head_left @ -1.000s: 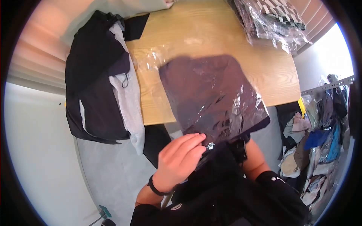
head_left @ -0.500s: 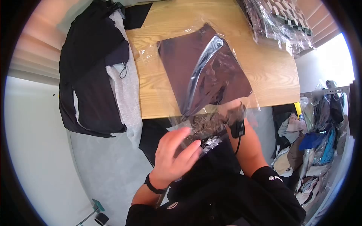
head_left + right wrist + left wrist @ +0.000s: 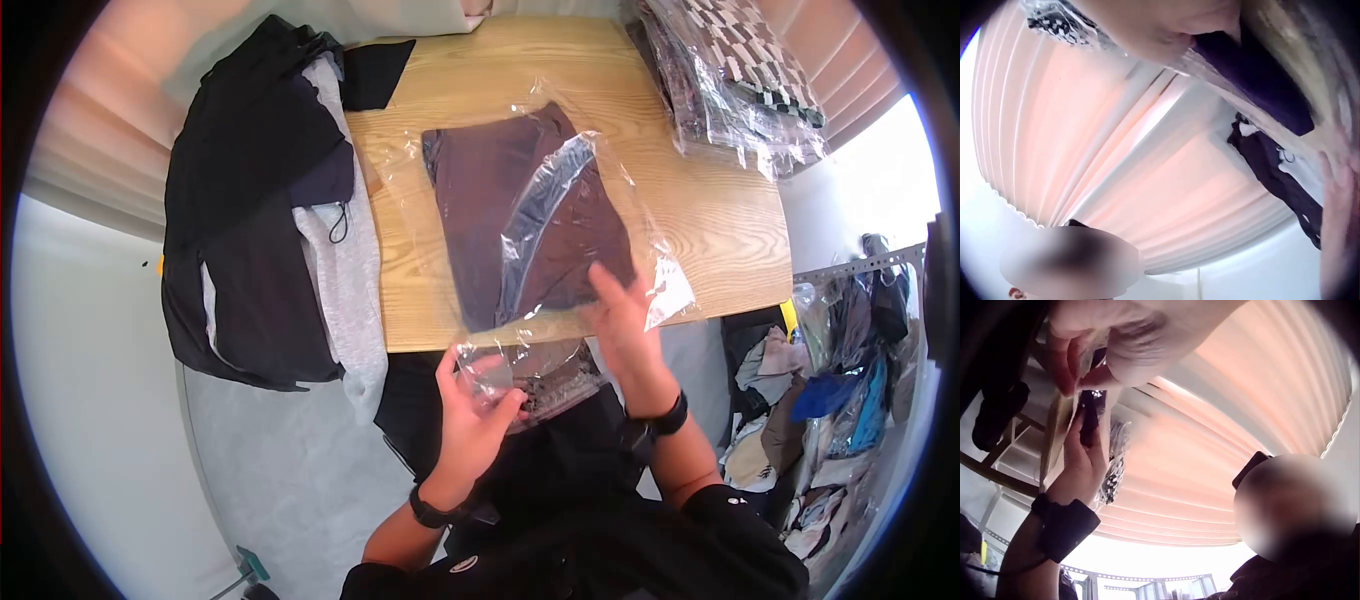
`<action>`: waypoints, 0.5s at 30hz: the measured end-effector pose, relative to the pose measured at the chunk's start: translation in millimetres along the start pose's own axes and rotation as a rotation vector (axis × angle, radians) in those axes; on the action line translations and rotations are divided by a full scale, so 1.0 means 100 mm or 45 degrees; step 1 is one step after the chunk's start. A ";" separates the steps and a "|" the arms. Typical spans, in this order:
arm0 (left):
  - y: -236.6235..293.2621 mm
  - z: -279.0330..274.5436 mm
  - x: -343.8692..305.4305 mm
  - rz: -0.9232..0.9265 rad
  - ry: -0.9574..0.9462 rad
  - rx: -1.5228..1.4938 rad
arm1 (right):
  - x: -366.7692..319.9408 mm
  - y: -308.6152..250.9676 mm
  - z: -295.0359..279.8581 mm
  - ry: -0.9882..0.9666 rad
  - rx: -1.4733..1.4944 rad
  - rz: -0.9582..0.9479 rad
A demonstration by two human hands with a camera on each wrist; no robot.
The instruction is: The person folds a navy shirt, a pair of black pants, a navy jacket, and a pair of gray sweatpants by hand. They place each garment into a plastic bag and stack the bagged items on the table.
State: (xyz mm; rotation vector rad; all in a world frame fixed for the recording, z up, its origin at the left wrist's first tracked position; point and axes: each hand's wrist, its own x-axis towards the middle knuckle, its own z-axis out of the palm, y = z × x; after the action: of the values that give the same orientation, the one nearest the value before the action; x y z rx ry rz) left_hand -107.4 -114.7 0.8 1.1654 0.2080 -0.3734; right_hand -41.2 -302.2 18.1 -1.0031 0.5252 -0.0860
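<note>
A folded dark brown-purple garment (image 3: pixel 480 210) lies inside a clear plastic bag (image 3: pixel 655 250) over the table's front edge. A shiny dark curved strip (image 3: pixel 540 215) runs across it. My left hand (image 3: pixel 472 418) pinches the bag's near, crumpled end between thumb and fingers; the left wrist view shows that pinch (image 3: pixel 1110 350) at the top. On the bag's near right side, my right hand (image 3: pixel 632 335) rests with its fingers extended over the garment's lower edge. Dark purple cloth (image 3: pixel 1260 81) emerges beside the right hand (image 3: pixel 1166 25) in the right wrist view.
Black and grey clothes (image 3: pixel 260 220) are heaped along the left of the wooden table (image 3: pixel 720 240). Bagged patterned garments (image 3: pixel 745 80) occupy its far right corner. Beyond the right side, a rack (image 3: pixel 860 330) holds many clothes. Pleated curtains (image 3: pixel 1179 469) hang behind the table.
The bagged garment has turned from a plain brown side to one with the curved strip, and now lies flatter. My right hand has come out from beneath it onto its near right side.
</note>
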 end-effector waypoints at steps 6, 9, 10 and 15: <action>0.11 -0.08 0.01 -0.003 -0.031 0.077 | -0.11 -0.02 -0.26 0.040 0.455 -0.352; 0.13 -0.10 0.02 -0.087 -0.165 -0.070 | -0.61 0.43 -0.88 -0.195 -0.078 -0.389; 0.14 -0.11 0.03 -0.096 -0.164 -0.076 | -0.66 0.60 -1.25 -0.572 0.054 -0.327; 0.04 -0.08 0.05 -0.283 -0.461 -0.147 | -1.08 0.36 -1.16 -0.275 0.381 0.522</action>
State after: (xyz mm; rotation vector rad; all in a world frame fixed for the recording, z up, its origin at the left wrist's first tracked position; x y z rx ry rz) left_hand -100.9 -107.5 -0.7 0.9447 0.0407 -0.7507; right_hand -194.4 -340.4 -19.9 -0.5900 0.4931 0.2988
